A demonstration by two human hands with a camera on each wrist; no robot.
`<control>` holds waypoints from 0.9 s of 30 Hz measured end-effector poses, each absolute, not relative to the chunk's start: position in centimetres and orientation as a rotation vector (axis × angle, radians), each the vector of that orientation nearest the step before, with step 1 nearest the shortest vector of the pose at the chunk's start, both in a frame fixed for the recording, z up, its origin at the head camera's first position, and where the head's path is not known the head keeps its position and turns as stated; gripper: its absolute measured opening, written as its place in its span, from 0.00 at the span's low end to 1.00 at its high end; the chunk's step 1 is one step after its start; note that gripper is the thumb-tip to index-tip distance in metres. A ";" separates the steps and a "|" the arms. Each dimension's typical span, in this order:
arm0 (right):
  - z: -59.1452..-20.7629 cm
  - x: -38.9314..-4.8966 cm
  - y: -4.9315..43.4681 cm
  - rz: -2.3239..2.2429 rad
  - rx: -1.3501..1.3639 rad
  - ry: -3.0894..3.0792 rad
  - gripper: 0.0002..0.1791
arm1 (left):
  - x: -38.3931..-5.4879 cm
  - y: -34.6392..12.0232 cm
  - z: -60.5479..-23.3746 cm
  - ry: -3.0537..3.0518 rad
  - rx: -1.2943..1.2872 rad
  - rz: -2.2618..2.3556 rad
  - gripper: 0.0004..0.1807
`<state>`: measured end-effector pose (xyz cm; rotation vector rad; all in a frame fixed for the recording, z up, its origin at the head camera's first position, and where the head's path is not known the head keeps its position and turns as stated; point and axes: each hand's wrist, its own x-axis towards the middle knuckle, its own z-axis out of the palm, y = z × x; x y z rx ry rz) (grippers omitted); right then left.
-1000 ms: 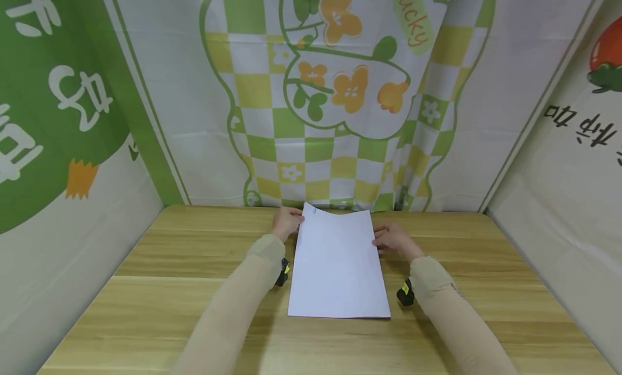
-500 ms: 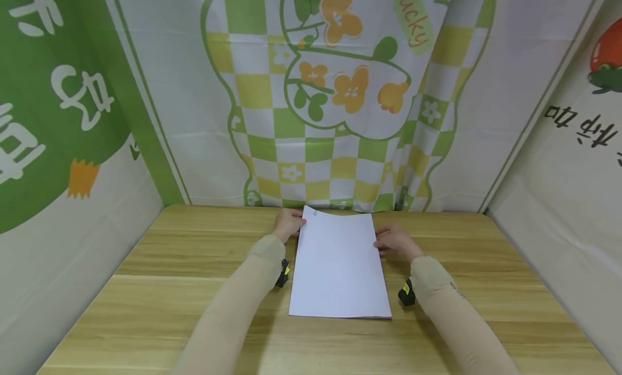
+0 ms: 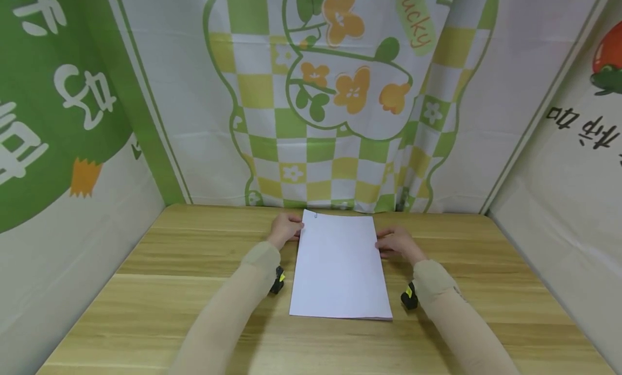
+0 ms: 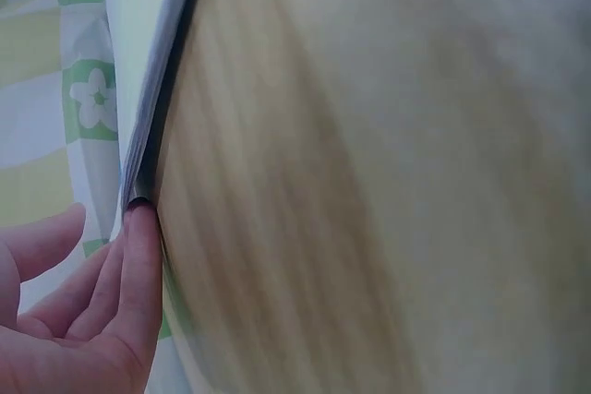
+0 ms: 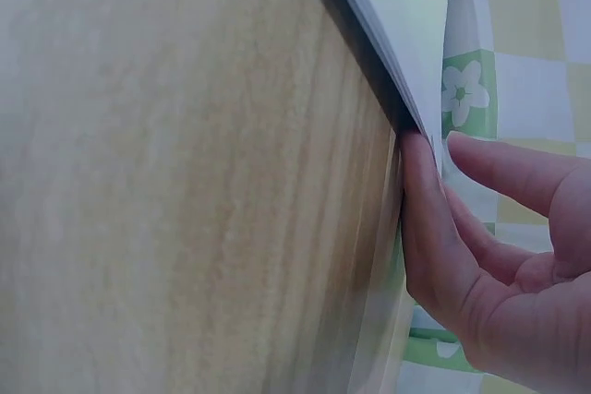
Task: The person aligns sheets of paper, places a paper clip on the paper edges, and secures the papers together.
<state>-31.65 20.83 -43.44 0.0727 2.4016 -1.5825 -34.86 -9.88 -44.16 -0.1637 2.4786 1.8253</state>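
Observation:
A thin stack of white paper sheets (image 3: 340, 267) lies on the wooden table, its far edge nearly flat. Near its far left corner is a small clip-shaped mark or paper clip (image 3: 316, 215); which of these I cannot tell. My left hand (image 3: 286, 227) is at the stack's upper left edge. In the left wrist view, straight fingers (image 4: 138, 274) touch the paper's edge and the thumb stands apart. My right hand (image 3: 397, 243) is at the right edge, a little nearer to me. Its extended fingers (image 5: 429, 209) touch the sheets' edge, with the thumb (image 5: 503, 168) raised off them.
The wooden table (image 3: 170, 288) ends at a checked curtain (image 3: 320, 153) just beyond the paper. Printed fabric walls (image 3: 549, 202) enclose the left and right sides. Small black devices with yellow marks (image 3: 409, 295) hang under both wrists.
The paper's far edge has gone from raised and bowed to almost flat. My left hand has shifted slightly down and left; my right hand slid slightly right and toward me.

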 end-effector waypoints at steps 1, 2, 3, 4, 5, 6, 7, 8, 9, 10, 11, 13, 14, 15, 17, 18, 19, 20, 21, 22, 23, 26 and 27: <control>-43.5 -31.7 20.9 -1.589 0.076 2.395 0.25 | -34.8 -9.9 -44.1 2.477 -0.165 1.827 0.14; -43.5 -31.7 20.9 -1.596 0.081 2.386 0.25 | -34.8 -9.9 -44.1 2.472 -0.168 1.830 0.14; -43.5 -31.7 21.0 -1.599 0.074 2.381 0.25 | -34.7 -9.9 -44.1 2.469 -0.168 1.834 0.14; -43.5 -31.7 21.1 -1.605 0.077 2.375 0.25 | -34.7 -9.9 -44.1 2.464 -0.169 1.836 0.14; -43.6 -31.7 21.1 -1.610 0.079 2.369 0.25 | -34.7 -9.9 -44.1 2.460 -0.168 1.839 0.14; -43.6 -31.7 21.2 -1.614 0.081 2.364 0.24 | -34.6 -10.0 -44.0 2.455 -0.169 1.841 0.14; -43.5 -31.6 21.2 -1.619 0.082 2.361 0.24 | -34.6 -10.0 -44.0 2.452 -0.167 1.841 0.14; -43.5 -31.6 21.3 -1.624 0.083 2.359 0.24 | -34.5 -10.0 -43.9 2.449 -0.166 1.840 0.14; -43.5 -31.6 21.3 -1.628 0.084 2.358 0.24 | -34.4 -10.0 -43.9 2.445 -0.166 1.840 0.14; -43.5 -31.6 21.3 -1.634 0.092 2.355 0.24 | -34.4 -10.0 -43.8 2.440 -0.167 1.839 0.14; -43.5 -31.6 21.3 -1.638 0.091 2.350 0.24 | -34.3 -10.0 -43.8 2.434 -0.168 1.839 0.13; -43.5 -31.6 21.3 -1.649 0.095 2.339 0.24 | -34.2 -10.1 -43.7 2.418 -0.174 1.842 0.13; -43.5 -31.6 21.3 -1.656 0.101 2.330 0.24 | -34.2 -10.1 -43.6 2.412 -0.176 1.842 0.13; -43.5 -31.6 21.3 -1.663 0.107 2.322 0.24 | -34.1 -10.1 -43.5 2.407 -0.178 1.841 0.13; -43.5 -31.6 21.4 -1.670 0.106 2.307 0.24 | -34.1 -10.2 -43.5 2.400 -0.178 1.838 0.13; -43.5 -31.6 21.5 -1.678 0.107 2.299 0.24 | -34.0 -10.2 -43.4 2.398 -0.181 1.832 0.13; -43.6 -31.6 21.5 -1.689 0.114 2.288 0.24 | -34.0 -10.2 -43.4 2.401 -0.180 1.825 0.13; -43.6 -31.6 21.6 -1.703 0.122 2.276 0.24 | -33.9 -10.1 -43.4 2.403 -0.182 1.818 0.13; -43.6 -31.6 21.6 -1.707 0.123 2.273 0.24 | -33.9 -10.1 -43.4 2.409 -0.185 1.810 0.13; -43.7 -31.6 21.7 -1.710 0.119 2.272 0.25 | -33.9 -10.1 -43.3 2.416 -0.188 1.802 0.13; -43.7 -31.7 21.8 -1.714 0.126 2.272 0.24 | -33.8 -10.1 -43.3 2.420 -0.194 1.794 0.14; -43.7 -31.7 22.1 -1.703 0.123 2.285 0.23 | -33.6 -10.0 -43.2 2.440 -0.209 1.765 0.16; -43.7 -31.7 22.2 -1.695 0.120 2.293 0.23 | -33.5 -9.9 -43.1 2.447 -0.216 1.754 0.17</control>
